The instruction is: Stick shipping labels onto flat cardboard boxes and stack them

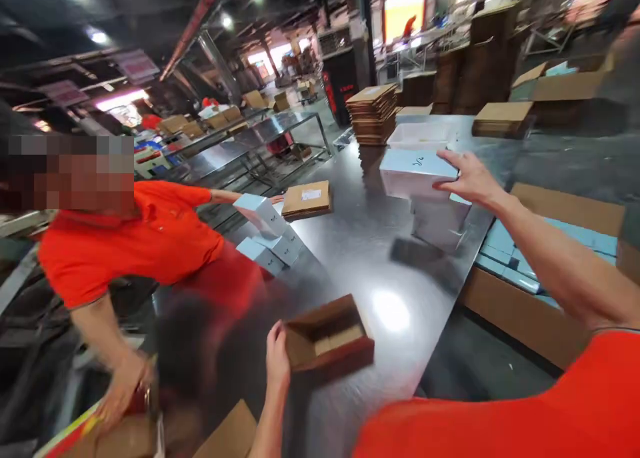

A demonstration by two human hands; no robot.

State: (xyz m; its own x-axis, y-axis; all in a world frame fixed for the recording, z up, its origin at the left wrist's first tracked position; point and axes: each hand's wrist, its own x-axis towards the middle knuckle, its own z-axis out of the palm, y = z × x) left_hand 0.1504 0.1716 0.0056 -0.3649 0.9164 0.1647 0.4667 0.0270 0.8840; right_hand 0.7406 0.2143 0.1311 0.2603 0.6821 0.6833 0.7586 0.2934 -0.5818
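On the steel table (350,245), left hand (277,358) grips the near wall of an open brown carton (327,341), fingers closed round its edge. Beyond the carton, right hand (467,178) lies on top of a pale blue box (417,173), fingers spread flat over its right end; this box tops a short blurred stack (437,221). Left of the carton, a co-worker in an orange shirt (130,241) reaches to more pale blue boxes (270,235) beside a closed brown carton (307,200). Far behind, flat cardboard stack (373,115).
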